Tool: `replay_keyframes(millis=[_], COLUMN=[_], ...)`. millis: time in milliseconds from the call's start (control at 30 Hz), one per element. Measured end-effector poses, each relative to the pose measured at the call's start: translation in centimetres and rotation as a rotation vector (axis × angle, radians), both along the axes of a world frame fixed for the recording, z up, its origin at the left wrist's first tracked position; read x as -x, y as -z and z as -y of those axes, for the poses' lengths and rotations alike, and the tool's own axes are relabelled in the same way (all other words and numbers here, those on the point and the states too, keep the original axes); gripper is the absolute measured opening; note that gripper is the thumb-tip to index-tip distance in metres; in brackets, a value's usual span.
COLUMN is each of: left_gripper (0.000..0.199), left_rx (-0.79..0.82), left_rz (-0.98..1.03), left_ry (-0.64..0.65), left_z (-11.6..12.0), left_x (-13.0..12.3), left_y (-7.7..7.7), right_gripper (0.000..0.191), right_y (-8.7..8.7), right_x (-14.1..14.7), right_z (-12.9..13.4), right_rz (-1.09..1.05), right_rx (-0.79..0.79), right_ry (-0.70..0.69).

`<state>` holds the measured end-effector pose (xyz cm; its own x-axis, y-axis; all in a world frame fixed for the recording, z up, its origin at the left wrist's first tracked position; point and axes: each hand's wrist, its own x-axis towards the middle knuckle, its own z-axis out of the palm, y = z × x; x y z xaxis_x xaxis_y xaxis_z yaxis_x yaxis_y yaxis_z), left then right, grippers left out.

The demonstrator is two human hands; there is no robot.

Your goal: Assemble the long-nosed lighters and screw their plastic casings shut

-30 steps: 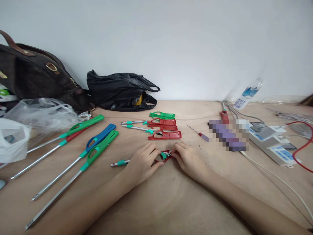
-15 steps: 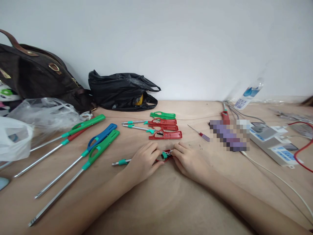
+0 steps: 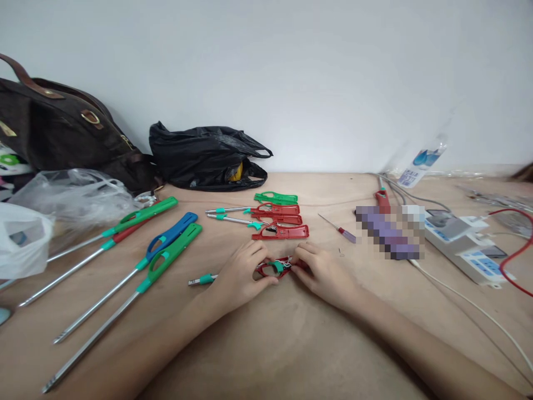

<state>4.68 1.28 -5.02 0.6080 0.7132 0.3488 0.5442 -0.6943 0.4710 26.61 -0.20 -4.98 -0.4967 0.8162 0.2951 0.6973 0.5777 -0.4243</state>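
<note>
A long-necked lighter [image 3: 276,268] with a red handle lies between my hands, its casing opened so a green trigger and thin wires show. My left hand [image 3: 239,272] is closed around the front of the handle, and the metal tube sticks out to its left. At the handle's other end, my right hand [image 3: 325,272] pinches with thumb and fingers; they hide that end. Just beyond lie opened red lighter handles [image 3: 287,231], some with tubes attached, and a green handle half [image 3: 277,198]. A screwdriver [image 3: 346,235] with a purple handle rests beyond my right hand.
Several whole lighters [image 3: 175,247] lie to the left. Behind them are plastic bags [image 3: 79,191], a dark bag [image 3: 79,128] and a black plastic bag [image 3: 204,155]. On the right are a power strip [image 3: 466,244], cables, a bottle [image 3: 422,161] and a small metal bit [image 3: 341,251].
My fingers have shifted on the handle, and more of the green trigger and wires shows. One small bit beside my right hand is no longer visible. The view has moved slightly.
</note>
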Motion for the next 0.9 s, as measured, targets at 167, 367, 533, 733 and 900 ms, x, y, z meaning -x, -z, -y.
replay_keyframes(millis=[167, 367, 533, 733, 900], left_gripper=[0.025, 0.018, 0.006, 0.013, 0.015], left_rx=[-0.054, -0.294, -0.432, -0.502, -0.491], left_rz=[-0.012, -0.156, -0.176, -0.203, -0.198], left_ry=[0.030, 0.074, 0.104, 0.113, 0.110], left_z=[-0.1, 0.2, 0.5, 0.6, 0.7], left_x=[0.0, 0.1, 0.0, -0.1, -0.1], left_y=[0.3, 0.1, 0.1, 0.3, 0.4], right_gripper=[0.013, 0.012, 0.013, 0.012, 0.013], right_y=[0.0, -0.1, -0.9, -2.3, -3.3], right_x=[0.0, 0.1, -0.1, 0.1, 1.3], right_z=[-0.3, -0.4, -1.0, -3.0, -4.3], right_rz=[-0.003, -0.011, 0.015, 0.119, 0.298], right_rx=[0.037, 0.081, 0.152, 0.174, 0.151], right_ry=[-0.022, 0.000, -0.011, -0.087, -0.237])
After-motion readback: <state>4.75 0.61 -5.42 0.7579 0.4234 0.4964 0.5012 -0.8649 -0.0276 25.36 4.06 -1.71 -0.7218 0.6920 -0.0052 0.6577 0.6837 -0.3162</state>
